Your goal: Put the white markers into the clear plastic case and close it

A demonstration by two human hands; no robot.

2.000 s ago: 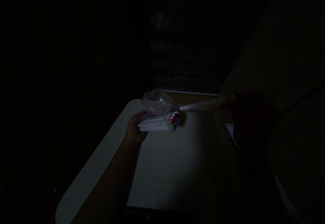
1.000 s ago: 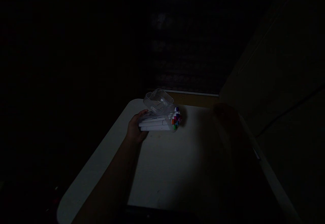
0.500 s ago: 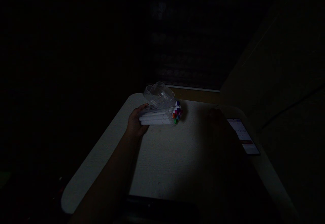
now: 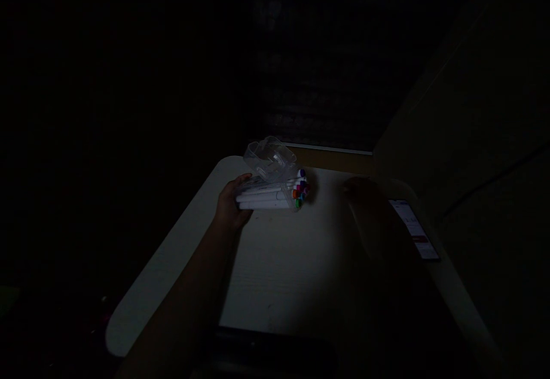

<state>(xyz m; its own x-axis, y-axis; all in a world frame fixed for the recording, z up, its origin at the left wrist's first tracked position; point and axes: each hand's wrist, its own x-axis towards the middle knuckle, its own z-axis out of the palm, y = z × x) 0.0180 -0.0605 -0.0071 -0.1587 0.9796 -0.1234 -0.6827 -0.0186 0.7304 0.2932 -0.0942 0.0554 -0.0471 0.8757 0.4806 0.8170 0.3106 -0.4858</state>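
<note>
The scene is very dark. My left hand (image 4: 230,207) grips the near end of a clear plastic marker case (image 4: 268,195) lying on its side on a pale table (image 4: 275,276). Several white markers with coloured caps (image 4: 299,191) stick out of its open right end. The case's clear lid (image 4: 266,158) stands open above it. My right hand (image 4: 365,201) hovers dim over the table, to the right of the caps; its fingers are too dark to read and I make out nothing in it.
A lit phone (image 4: 415,227) lies on the table's right edge beside my right hand. A pale wall (image 4: 464,138) rises on the right. A wooden strip (image 4: 330,161) runs behind the table. The surroundings are black.
Two seconds ago my right hand held a white marker pointing at the case; that marker no longer shows. The hand has drawn down and left, uncovering the phone. My left hand kept its hold.
</note>
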